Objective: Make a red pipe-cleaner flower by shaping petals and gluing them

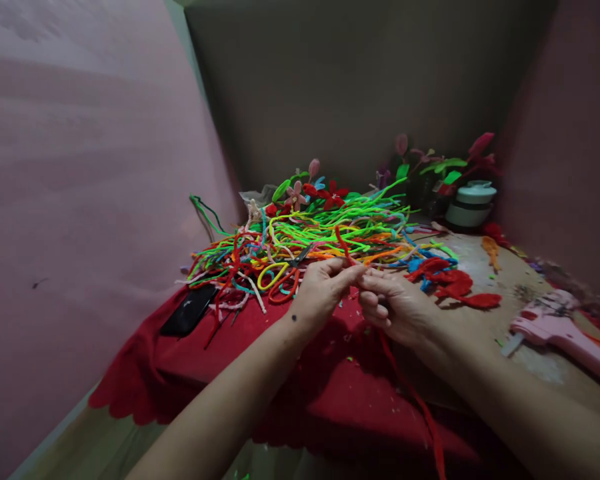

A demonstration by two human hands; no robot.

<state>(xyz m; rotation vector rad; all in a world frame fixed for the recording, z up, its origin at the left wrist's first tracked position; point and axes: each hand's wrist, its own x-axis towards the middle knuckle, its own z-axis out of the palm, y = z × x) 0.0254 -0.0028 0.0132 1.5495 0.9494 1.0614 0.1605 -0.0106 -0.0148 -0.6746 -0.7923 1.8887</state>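
Note:
A long red pipe cleaner (414, 393) passes through both hands; one end sticks up above the fingers and the rest hangs below toward the table's front edge. My left hand (323, 287) pinches it between thumb and fingers. Close against it, my right hand (393, 300) is closed on the same pipe cleaner, fingers curled. The fingertips hide the middle of the strand. Just beyond the left hand lie scissors (275, 275) with yellow and orange handles. Red pipe-cleaner petals (453, 283) rest on the board to the right of my hands.
A heap of coloured pipe cleaners (330, 227) covers the back of the red cloth (200, 363). A black phone (189, 312) lies at left. On the right are a pink glue gun (555, 330) and a lidded jar (471, 203). Pipe-cleaner flowers (333, 195) stand behind.

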